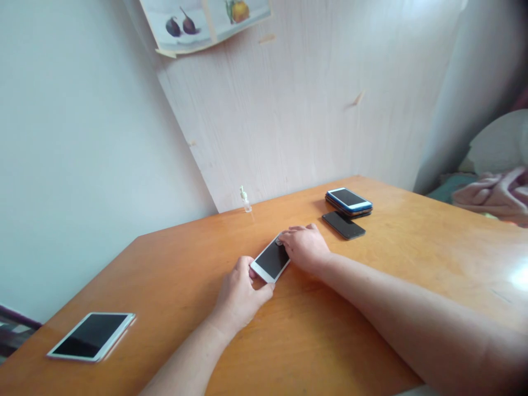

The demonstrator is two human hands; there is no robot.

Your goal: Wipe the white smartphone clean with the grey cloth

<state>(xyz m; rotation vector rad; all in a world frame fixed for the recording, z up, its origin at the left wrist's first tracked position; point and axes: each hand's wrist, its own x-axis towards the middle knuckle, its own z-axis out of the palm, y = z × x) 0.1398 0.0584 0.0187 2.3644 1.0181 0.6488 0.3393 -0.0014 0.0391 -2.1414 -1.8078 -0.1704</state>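
Two hands meet at a white phone near the middle of the desk: the left hand grips its near end between fingers, while the right hand curls over the far end, its grip unclear. Uneven pressure there could twist the phone from that one-ended hold.

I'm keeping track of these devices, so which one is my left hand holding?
The white-framed phone whose near end sits in your left hand; the tablet, black phone and stacked phones are untouched.
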